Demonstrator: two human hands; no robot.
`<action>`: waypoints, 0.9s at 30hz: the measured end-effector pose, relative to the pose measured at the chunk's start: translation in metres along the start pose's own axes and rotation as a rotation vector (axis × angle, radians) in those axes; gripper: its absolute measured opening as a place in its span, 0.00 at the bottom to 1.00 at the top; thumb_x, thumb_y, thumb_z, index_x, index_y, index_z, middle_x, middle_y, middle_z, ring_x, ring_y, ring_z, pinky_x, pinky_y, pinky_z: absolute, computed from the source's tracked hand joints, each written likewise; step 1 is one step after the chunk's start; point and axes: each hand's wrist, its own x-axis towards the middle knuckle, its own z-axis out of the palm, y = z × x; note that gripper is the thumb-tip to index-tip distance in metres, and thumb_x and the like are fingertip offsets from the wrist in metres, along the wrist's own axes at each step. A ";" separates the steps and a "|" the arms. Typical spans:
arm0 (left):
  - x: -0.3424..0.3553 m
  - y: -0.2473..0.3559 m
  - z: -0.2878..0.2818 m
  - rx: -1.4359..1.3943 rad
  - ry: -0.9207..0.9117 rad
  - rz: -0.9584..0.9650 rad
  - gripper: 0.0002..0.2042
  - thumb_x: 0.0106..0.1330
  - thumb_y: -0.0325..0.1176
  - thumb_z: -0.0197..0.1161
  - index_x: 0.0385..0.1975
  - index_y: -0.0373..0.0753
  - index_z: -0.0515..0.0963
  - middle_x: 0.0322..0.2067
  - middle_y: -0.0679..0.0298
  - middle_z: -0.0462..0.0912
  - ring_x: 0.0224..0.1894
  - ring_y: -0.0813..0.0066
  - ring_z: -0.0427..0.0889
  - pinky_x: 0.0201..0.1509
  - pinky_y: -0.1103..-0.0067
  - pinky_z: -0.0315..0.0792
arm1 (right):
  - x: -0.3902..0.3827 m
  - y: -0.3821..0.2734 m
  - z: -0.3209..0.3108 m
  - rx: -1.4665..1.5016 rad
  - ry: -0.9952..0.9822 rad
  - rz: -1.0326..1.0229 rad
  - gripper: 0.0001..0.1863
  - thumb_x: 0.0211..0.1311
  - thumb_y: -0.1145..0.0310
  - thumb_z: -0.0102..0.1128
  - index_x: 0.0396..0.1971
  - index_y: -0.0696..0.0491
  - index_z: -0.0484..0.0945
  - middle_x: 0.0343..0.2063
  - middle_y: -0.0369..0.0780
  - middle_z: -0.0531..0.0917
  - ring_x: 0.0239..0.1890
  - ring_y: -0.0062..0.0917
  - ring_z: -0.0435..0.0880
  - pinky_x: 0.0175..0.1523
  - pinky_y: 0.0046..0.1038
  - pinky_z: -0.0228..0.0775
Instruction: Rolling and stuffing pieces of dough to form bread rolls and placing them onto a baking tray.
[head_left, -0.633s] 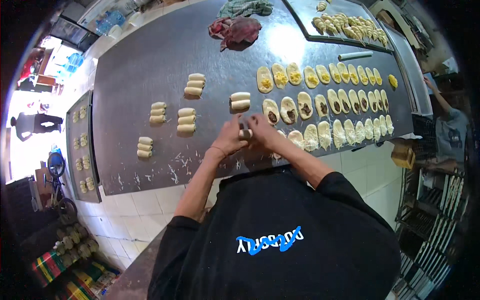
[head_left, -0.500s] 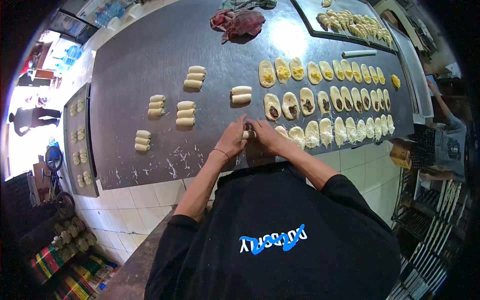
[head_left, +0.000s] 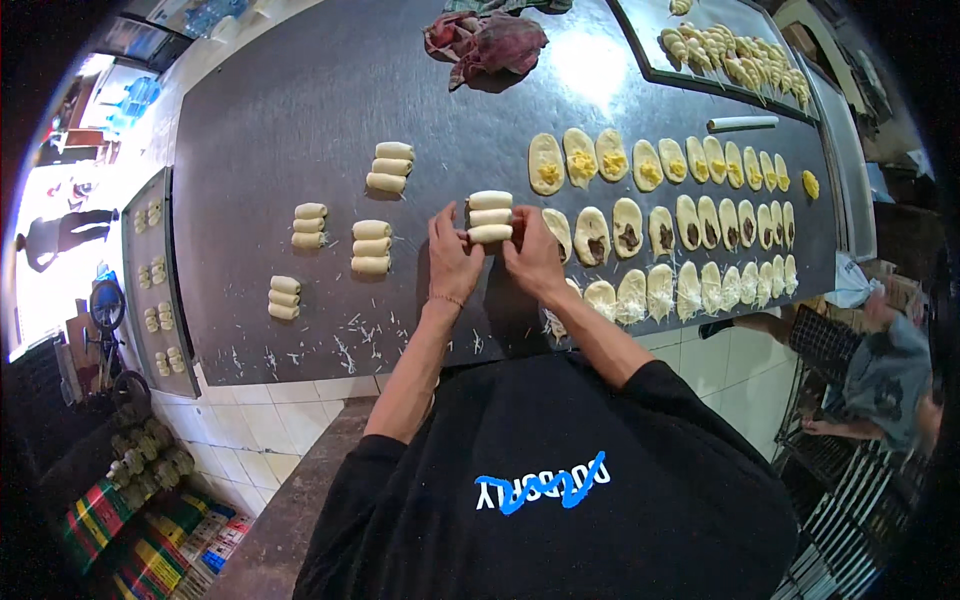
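Cream-coloured and round like a little log, the dough roll [head_left: 490, 233] lies on the grey surface [head_left: 270, 130], lined up with two other rolls [head_left: 490, 207] and closest of the three to the near edge. The left hand [head_left: 455, 258] holds one end in its fingers, and the right hand [head_left: 535, 262] holds the other end. More small bunches of rolls [head_left: 371, 247] sit toward the left edge. Flat dough ovals [head_left: 646, 165] make three rows toward the right edge (yellow, brown and white toppings). White shreds [head_left: 345, 352] lie along the near edge. One tray [head_left: 655, 72] fills the far right corner.
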 end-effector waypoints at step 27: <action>-0.016 -0.029 -0.071 -0.064 0.243 -0.040 0.17 0.74 0.38 0.49 0.53 0.30 0.68 0.49 0.48 0.79 0.52 0.60 0.79 0.57 0.70 0.71 | -0.028 -0.041 0.077 0.663 0.064 0.525 0.26 0.73 0.60 0.43 0.62 0.64 0.64 0.61 0.51 0.71 0.63 0.36 0.70 0.68 0.33 0.58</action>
